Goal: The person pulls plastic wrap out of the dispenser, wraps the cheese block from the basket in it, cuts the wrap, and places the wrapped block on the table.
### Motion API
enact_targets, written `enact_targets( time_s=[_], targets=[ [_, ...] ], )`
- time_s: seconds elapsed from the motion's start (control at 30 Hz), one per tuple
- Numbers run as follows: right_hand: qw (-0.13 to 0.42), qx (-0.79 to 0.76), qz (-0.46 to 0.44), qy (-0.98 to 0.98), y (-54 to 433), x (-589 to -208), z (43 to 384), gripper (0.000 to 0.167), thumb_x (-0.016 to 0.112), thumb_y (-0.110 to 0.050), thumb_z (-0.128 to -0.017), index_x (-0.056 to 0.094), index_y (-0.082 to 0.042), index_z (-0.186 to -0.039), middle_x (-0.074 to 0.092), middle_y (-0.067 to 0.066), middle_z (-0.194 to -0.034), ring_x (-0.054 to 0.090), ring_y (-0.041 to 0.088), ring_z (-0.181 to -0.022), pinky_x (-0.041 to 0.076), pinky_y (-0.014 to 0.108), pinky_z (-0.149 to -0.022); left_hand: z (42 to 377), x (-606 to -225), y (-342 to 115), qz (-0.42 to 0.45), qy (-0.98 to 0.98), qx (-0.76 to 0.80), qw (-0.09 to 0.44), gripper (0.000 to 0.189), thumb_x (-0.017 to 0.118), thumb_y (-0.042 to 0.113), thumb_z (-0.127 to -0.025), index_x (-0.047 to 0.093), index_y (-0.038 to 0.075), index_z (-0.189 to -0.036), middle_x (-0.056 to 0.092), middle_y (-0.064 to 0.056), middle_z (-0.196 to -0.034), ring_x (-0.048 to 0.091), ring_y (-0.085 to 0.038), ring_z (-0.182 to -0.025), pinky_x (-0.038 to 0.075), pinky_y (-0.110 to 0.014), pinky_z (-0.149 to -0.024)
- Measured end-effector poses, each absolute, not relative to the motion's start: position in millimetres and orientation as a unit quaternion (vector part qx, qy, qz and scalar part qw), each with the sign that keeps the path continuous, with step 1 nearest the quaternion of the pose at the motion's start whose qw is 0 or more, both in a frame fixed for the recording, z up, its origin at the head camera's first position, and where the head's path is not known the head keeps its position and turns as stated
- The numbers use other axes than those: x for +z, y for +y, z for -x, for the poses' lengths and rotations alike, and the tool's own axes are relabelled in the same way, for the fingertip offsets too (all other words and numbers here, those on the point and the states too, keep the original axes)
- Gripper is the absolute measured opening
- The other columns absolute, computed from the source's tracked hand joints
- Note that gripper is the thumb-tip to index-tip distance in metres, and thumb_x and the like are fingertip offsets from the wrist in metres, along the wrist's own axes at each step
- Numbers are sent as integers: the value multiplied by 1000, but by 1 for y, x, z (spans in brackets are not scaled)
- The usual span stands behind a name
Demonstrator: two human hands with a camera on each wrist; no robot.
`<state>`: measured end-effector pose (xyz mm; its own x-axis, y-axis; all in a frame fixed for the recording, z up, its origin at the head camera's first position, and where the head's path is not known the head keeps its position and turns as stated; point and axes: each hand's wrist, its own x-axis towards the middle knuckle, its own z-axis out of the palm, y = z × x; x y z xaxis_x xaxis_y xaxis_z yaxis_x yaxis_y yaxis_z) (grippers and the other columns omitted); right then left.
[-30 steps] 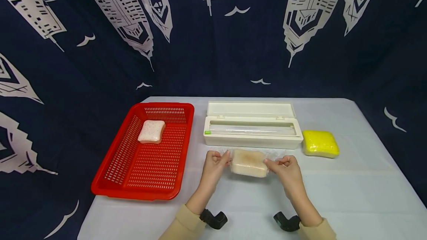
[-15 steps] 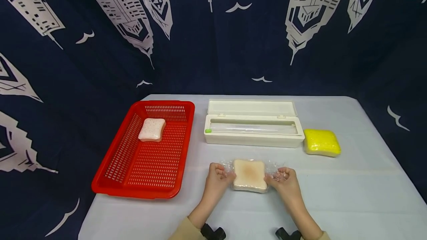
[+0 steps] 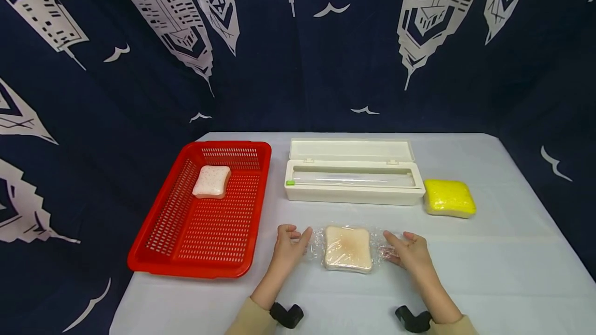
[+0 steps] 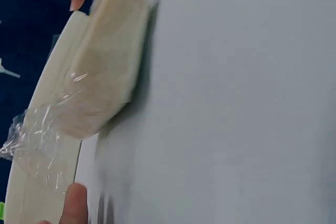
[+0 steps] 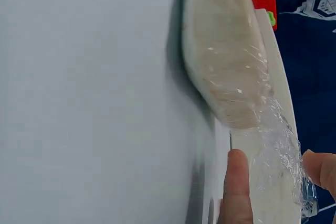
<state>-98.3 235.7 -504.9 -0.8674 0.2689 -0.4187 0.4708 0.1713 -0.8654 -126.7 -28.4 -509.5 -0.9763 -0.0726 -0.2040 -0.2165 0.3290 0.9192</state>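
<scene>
A toast-shaped slice of bread [image 3: 347, 248], wrapped in clear plastic film, lies on the table between the two hands. Loose film ends spread out from both of its sides. My left hand [image 3: 289, 247] is just left of the film, thumb and fingers apart, holding nothing. On the other side, my right hand [image 3: 411, 252] has its thumb and fingers spread at the film end [image 5: 281, 145]; whether a fingertip touches the film is unclear. In the left wrist view the film end [image 4: 39, 140] stands free above the left thumb [image 4: 75, 203].
A red basket [image 3: 253, 211] at left holds a pinkish speckled slice [image 3: 211, 181]. Behind the hands stands an open white cling-film dispenser [image 3: 354, 195] with a green slider. A yellow wrapped block [image 3: 449, 198] sits at its right end.
The wrapped bread was lowered from near the dispenser down to the table. Both hands then let go of its sides and moved outward, away from it.
</scene>
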Motion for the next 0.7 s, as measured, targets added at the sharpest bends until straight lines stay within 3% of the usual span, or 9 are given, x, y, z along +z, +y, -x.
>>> enact_targets(
  time_s=[0.13,0.27,0.4,0.53,0.7],
  targets=[
    [132,-586,-239,763,237,-502,110,94,63,-41,-94,13,20,-146,56,35,-127,65,5,-81,57,24,-75,146,-509,-26,76,791,589,148,66,65,36,-94,40,-10,-135,62,-28,-118,70,-25,-85,60,-33,-69],
    [154,-570,-222,776,233,-502,119,91,66,-38,-92,21,17,-147,56,30,-131,61,9,-89,51,27,-80,156,-509,-24,27,805,561,191,58,68,33,-92,51,-4,-133,67,-25,-117,68,-21,-83,58,-31,-67],
    [126,-561,-220,788,230,-505,120,71,68,-26,-90,37,7,-145,63,23,-125,59,8,-84,49,24,-73,155,-511,-23,9,825,545,151,33,74,17,-86,66,1,-114,72,-16,-102,65,-15,-75,53,-26,-63],
    [90,-532,-211,815,232,-506,115,45,68,-21,-90,59,0,-129,69,14,-111,59,8,-81,50,21,-68,153,-513,-26,7,837,540,88,12,74,7,-84,73,4,-96,72,-9,-87,61,-9,-70,51,-21,-61],
    [36,-483,-186,855,234,-504,109,26,70,-17,-90,71,-3,-111,73,12,-100,58,11,-72,49,21,-59,149,-516,-31,-12,852,521,45,3,76,7,-83,75,6,-86,71,-6,-80,60,-8,-68,50,-20,-60]
  ],
)
